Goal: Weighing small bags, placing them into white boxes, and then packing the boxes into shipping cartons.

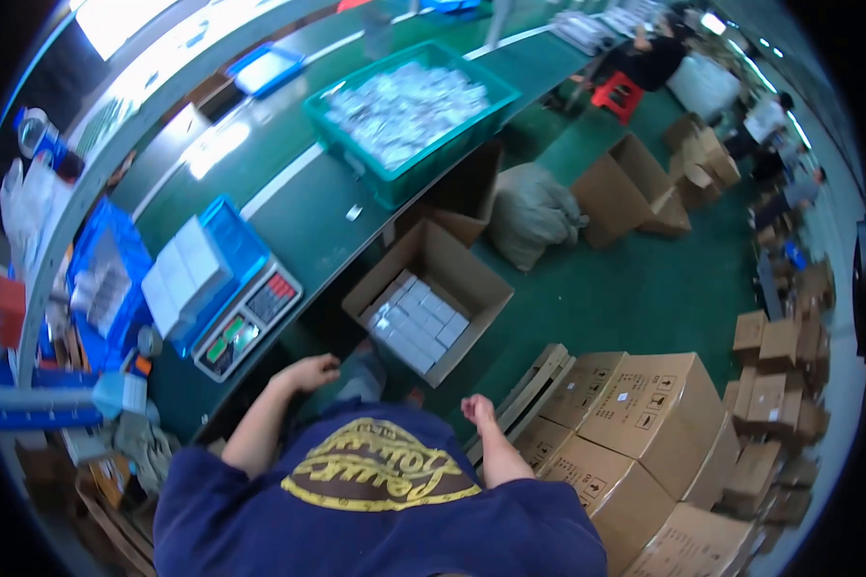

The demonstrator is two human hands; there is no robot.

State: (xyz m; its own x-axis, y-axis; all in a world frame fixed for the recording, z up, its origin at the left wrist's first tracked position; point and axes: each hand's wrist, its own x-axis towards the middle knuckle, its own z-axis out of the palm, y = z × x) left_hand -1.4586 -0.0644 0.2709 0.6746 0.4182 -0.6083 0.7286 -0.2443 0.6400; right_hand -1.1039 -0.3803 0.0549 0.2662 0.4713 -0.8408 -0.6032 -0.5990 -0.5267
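Note:
My left hand [310,372] hangs beside the bench edge, close to the weighing scale [245,322]; its fingers are loosely bent and slightly apart, with nothing seen in them. On the other side, my right hand [477,408] is held near the wooden pallet, fingers curled in and no object showing. An open cardboard carton [481,313] stands on the floor ahead of both hands, and neither touches it. Rows of small white boxes [419,322] lie inside it. A blue tray [243,258] on the scale bears larger white boxes [185,274].
A green crate [387,183] of small clear packets stands on the bench [293,216]. Sealed cartons [649,409] are stacked on a pallet [539,380] at my right. A pale sack [534,216] and open cartons [611,192] stand beyond. Other people [789,197] are farther off.

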